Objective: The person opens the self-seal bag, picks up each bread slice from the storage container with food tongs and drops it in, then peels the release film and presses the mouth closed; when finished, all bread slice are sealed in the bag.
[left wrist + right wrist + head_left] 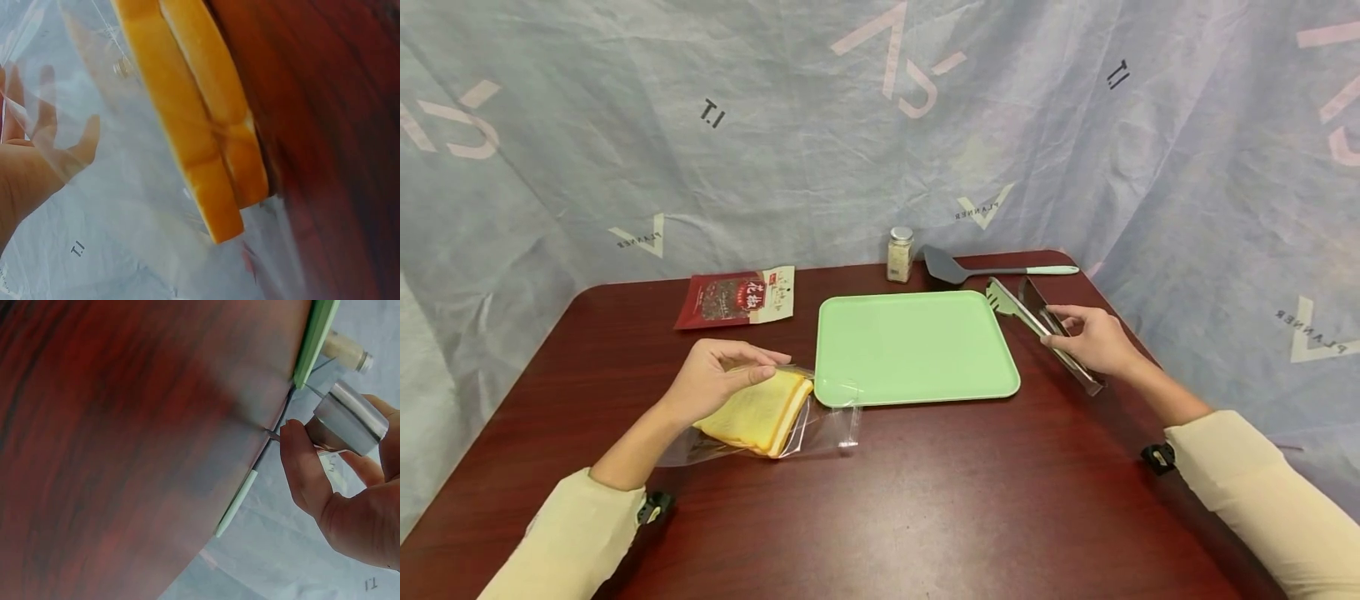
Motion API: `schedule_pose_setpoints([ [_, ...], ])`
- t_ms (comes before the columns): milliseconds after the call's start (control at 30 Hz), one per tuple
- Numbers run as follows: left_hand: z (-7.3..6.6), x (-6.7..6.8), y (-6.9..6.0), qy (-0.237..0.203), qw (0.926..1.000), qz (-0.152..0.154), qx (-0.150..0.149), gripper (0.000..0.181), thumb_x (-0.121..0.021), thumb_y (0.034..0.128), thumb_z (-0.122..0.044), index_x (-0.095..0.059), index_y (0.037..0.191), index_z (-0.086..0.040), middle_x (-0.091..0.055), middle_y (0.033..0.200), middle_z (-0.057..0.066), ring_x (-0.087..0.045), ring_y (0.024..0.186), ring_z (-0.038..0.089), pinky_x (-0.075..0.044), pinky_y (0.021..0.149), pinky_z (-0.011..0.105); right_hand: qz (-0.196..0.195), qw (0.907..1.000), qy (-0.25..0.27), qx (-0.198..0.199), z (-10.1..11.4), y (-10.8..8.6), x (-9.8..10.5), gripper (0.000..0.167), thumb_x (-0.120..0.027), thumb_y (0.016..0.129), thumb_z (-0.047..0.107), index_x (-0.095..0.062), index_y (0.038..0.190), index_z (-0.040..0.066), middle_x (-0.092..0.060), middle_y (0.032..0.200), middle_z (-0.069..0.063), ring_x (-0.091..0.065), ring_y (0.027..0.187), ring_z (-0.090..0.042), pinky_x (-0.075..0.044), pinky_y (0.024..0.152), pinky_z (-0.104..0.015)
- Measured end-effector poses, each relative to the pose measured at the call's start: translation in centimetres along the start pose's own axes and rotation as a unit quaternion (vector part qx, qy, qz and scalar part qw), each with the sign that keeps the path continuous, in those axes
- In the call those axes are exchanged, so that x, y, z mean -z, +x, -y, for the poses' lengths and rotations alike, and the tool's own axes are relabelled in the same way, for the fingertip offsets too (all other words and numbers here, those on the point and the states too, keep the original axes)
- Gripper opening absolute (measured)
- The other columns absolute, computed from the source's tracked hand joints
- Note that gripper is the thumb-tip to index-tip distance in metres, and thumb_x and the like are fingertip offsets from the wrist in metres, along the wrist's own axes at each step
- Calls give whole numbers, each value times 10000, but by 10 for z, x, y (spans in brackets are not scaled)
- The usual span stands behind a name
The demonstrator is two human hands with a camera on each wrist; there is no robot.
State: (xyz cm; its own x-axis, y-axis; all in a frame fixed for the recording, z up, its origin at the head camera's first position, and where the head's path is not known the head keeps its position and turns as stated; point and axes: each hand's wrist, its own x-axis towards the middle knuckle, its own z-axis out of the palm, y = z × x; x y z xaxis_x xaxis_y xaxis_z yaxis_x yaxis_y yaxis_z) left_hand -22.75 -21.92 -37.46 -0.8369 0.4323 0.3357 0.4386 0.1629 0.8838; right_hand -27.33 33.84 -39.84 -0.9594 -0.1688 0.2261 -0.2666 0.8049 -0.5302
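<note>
Two slices of bread (756,412) lie in a clear plastic bag (831,429) at the left; their crusts (187,125) fill the middle of the left wrist view. Over the bread hovers the left hand (718,379), its fingers extended and slightly bent, seen behind the clear plastic in the left wrist view (37,156). Metal tongs (1056,346) stand spread at the right, partly over the table. The right hand (1093,337) pinches them between thumb and fingers; the right wrist view shows their metal end (353,419) in the hand (350,500).
A light green tray (917,350) lies in the table's middle. Behind it stand a spice jar (900,255) and, lying down, a grey spatula (951,268). A red spice packet (737,297) is at the back left. Fabric hangs behind the table (887,517).
</note>
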Motion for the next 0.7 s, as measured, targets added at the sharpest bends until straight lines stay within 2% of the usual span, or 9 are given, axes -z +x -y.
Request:
schedule_pose_setpoints([
  [167,3,-2,1,-85,9998,147,98,88,-699,878,61,-722,950,105,-743,1059,132,-703,1012,184,-569,802,295,137,9995,68,-274,-3,0,-1,558,-780,874,266,-605,1332,2,-643,1112,-310,-634,851,-392,-395,495,-320],
  [333,5,-3,2,-175,9990,368,158,60,-704,878,52,-744,920,36,-715,1078,224,-704,1021,217,-571,809,311,296,9977,-94,-606,-4,1,0,593,-785,865,312,-603,1319,-24,-633,1114,-306,-640,848,-351,-445,558,-341],
  [367,5,-3,2,-199,9988,410,199,56,-706,878,47,-737,924,51,-708,1086,239,-701,1030,236,-570,813,313,338,9972,-132,-650,-4,1,0,612,-786,863,329,-598,1318,-33,-636,1073,-284,-624,776,-315,-438,558,-336],
  [467,4,-3,4,-96,9982,521,283,71,-715,875,34,-730,936,68,-711,1100,219,-695,1046,244,-568,815,307,564,9955,-211,-726,-5,2,-1,649,-779,864,359,-576,1326,-48,-607,903,-193,-512,590,-213,-399,535,-328],
  [567,3,-3,6,81,9965,746,376,87,-726,871,19,-732,943,68,-723,1112,166,-677,1072,322,-564,819,303,891,9927,-142,-802,-8,4,-2,676,-768,869,377,-550,1347,-48,-557,837,-118,-405,466,-143,-381,476,-322],
  [700,4,-2,9,364,9917,1113,538,89,-738,869,-6,-754,952,23,-725,1136,121,-659,1116,318,-541,871,315,1301,9874,-33,-896,-5,7,-1,694,-761,876,367,-518,1376,-50,-584,856,-159,-490,470,-197,-431,474,-345],
])
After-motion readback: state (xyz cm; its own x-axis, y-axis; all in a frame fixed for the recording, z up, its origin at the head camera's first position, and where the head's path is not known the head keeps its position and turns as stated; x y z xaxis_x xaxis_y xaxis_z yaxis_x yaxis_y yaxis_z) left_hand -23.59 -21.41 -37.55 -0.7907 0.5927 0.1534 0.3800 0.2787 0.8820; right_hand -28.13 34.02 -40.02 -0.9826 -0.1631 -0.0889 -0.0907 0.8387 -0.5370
